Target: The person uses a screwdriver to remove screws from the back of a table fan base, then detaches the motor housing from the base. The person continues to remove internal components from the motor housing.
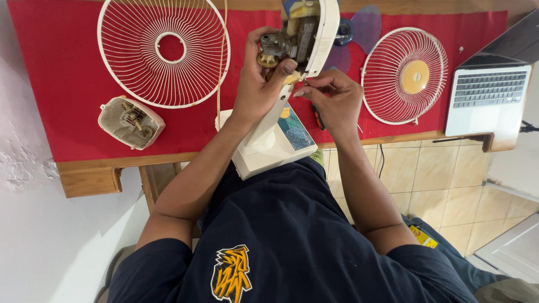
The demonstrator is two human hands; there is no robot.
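Left hand (pixel 259 84): fingers closing around fan motor (pixel 292 39).
Right hand (pixel 336 101): fingers pinching a small part, hidden.
Risk: part possibly slipping and dropping onto the tabletop (pixel 67 73).

Both bare forearms reach forward, elbows bent; the left hand (pixel 259 84) is curled in a firm grip, thumb pressed across its front; the right hand (pixel 336 96) sits close beside it, fingertips (pixel 303 91) pinched together, wrist slightly bent.

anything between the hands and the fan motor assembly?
Nothing visible. The left hand already grips the exposed fan motor and its neck, and the right hand pinches a small part at the motor's base. Both grilles lie aside on the red cloth.
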